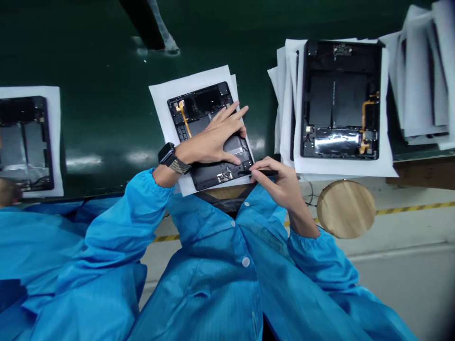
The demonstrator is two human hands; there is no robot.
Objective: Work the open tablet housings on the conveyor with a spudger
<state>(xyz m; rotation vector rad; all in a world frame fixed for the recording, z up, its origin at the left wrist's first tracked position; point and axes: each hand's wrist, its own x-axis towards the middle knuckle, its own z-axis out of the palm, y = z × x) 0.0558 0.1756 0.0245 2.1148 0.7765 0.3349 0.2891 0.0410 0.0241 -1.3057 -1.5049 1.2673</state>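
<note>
An opened black tablet (199,106) with its insides showing lies on a white sheet (163,102) on the dark green bench, right in front of me. My left hand (213,139), a black watch on its wrist, lies flat on the tablet with fingers spread. My right hand (275,182) is pinched at the tablet's near right corner on a thin dark tool (265,173); I cannot make out what kind it is.
To the right stands a stack of white sheets with another opened tablet (339,99) on top, and more stacked sheets (423,71) beyond it. A third opened tablet (24,142) lies at far left. A round wooden stool (345,208) stands below the bench edge. Another person's blue sleeve (42,227) is at left.
</note>
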